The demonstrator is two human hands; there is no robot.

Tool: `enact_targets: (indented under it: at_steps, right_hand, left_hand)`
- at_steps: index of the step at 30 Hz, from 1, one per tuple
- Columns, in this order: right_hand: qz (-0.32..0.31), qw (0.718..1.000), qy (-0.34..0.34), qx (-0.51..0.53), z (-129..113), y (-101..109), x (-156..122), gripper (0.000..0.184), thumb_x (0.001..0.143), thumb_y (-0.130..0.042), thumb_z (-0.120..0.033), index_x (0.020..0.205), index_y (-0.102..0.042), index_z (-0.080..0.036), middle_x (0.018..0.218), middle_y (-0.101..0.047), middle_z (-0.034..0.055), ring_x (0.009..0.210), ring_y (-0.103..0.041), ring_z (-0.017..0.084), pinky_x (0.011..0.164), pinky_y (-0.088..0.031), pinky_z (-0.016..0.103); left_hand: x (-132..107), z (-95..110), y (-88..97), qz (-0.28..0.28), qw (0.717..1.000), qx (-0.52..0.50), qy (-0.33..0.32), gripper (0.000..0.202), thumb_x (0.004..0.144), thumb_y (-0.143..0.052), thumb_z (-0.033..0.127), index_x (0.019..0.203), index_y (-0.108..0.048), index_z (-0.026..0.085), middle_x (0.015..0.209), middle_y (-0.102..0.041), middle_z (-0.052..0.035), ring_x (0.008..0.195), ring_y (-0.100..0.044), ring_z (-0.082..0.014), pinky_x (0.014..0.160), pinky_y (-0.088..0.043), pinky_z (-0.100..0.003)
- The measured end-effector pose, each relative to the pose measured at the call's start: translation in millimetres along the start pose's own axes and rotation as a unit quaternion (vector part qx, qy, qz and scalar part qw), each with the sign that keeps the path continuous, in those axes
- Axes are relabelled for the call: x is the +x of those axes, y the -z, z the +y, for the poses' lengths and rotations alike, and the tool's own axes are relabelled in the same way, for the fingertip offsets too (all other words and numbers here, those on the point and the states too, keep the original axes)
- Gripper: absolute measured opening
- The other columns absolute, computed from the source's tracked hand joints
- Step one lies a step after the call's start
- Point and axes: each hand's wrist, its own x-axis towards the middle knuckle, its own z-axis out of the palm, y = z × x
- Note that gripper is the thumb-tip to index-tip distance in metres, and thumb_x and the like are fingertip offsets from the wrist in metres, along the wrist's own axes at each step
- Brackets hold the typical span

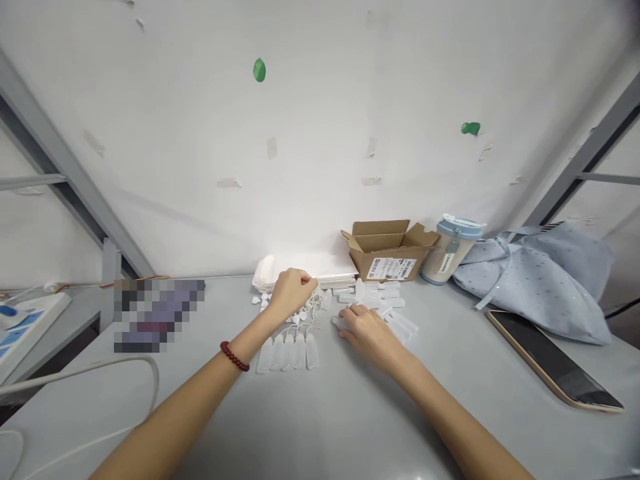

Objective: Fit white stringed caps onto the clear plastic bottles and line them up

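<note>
My left hand [291, 292] is closed in a pinch above a scatter of small white caps and stringy plastic bits [306, 312]; what it grips is too small to name. A red bead bracelet [234, 357] sits on that wrist. A row of several small clear plastic bottles [289, 352] lies flat just in front of it. My right hand [367, 331] rests palm down on the table, its fingers curled over a small clear bottle at the edge of a loose pile of clear bottles [387, 303].
An open cardboard box [387, 250] stands behind the pile, with a light blue lidded cup [453, 248] beside it. A blue dotted cloth bag [540, 277] and a tablet [553, 360] lie at the right. A stack of white bags [267, 270] is at the wall. A white cable [100, 367] runs at the left.
</note>
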Motion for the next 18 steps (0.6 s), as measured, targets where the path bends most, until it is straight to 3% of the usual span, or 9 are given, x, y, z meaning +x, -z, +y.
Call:
enact_targets:
  at_steps: [6,12,14,16,18]
  right_hand:
    - [0.004,0.999,-0.011,0.051,0,-2,0,0.023,0.083,-0.054,-0.011,0.106,-0.059,-0.012,0.103,-0.062,0.0130,0.099,-0.056,0.026,0.082,-0.042,0.034]
    - [0.086,0.982,0.003,0.170,6,-8,1,0.020,0.083,-0.054,-0.015,0.102,-0.058,-0.015,0.098,-0.062,0.0097,0.089,-0.059,0.022,0.075,-0.045,0.031]
    - [0.119,0.971,0.024,0.208,3,-8,0,0.017,0.084,-0.053,-0.020,0.100,-0.057,-0.016,0.093,-0.063,0.0076,0.084,-0.059,0.020,0.073,-0.046,0.031]
    - [0.152,0.959,0.044,0.234,-4,-7,-3,0.016,0.085,-0.052,-0.024,0.099,-0.057,-0.017,0.089,-0.063,0.0066,0.079,-0.059,0.020,0.069,-0.047,0.031]
    - [0.184,0.947,0.067,0.254,-13,-5,-7,0.016,0.086,-0.050,-0.026,0.098,-0.056,-0.018,0.087,-0.063,0.0065,0.075,-0.058,0.019,0.066,-0.048,0.031]
  left_hand:
    - [-1,-6,19.7,0.051,0.995,-0.088,0.014,0.031,0.076,-0.048,0.035,0.063,-0.065,0.013,0.051,-0.055,0.0005,0.050,-0.048,-0.0125,0.047,-0.033,-0.022]
    - [-30,-15,23.6,0.083,0.989,-0.121,-0.032,0.026,0.080,-0.050,0.032,0.070,-0.069,0.017,0.066,-0.066,-0.0012,0.062,-0.055,-0.0151,0.057,-0.041,-0.024]
    - [-49,-18,16.1,0.124,0.983,-0.121,-0.060,0.024,0.084,-0.048,0.029,0.076,-0.068,0.018,0.073,-0.066,-0.0025,0.068,-0.056,-0.0156,0.063,-0.042,-0.026]
    - [-68,-21,5.5,0.207,0.960,-0.095,-0.163,0.021,0.086,-0.048,0.023,0.079,-0.067,0.017,0.072,-0.063,-0.0037,0.072,-0.055,-0.0163,0.068,-0.043,-0.028]
    - [-84,-21,-4.1,0.224,0.942,-0.056,-0.242,0.016,0.085,-0.051,0.017,0.084,-0.066,0.017,0.072,-0.060,-0.0041,0.070,-0.053,-0.0155,0.066,-0.043,-0.028]
